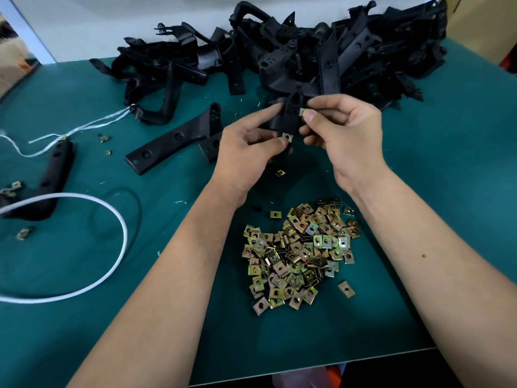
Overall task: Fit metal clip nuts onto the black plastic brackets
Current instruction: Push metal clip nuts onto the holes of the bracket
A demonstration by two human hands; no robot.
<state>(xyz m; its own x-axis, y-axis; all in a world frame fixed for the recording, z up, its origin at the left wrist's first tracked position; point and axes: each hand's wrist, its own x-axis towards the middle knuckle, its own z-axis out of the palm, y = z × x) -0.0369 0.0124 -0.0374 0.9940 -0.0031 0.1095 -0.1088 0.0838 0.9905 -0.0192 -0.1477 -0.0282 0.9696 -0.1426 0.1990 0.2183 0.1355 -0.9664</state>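
My left hand [249, 152] grips a black plastic bracket [289, 116] above the green table, thumb and fingers curled round its lower part. One brass-coloured clip nut [287, 137] sits on the bracket's lower edge by my left thumb. My right hand [344, 130] pinches a second clip nut [302, 111] between thumb and forefinger, right against the bracket's right edge. A heap of loose clip nuts [300, 256] lies on the table between my forearms.
A big pile of black brackets [293, 51] fills the table's back. A single long bracket [173, 138] lies left of my hands, another [53, 180] at far left. A white cable loop [84, 247], string [84, 127] and stray nuts [279, 172] lie around.
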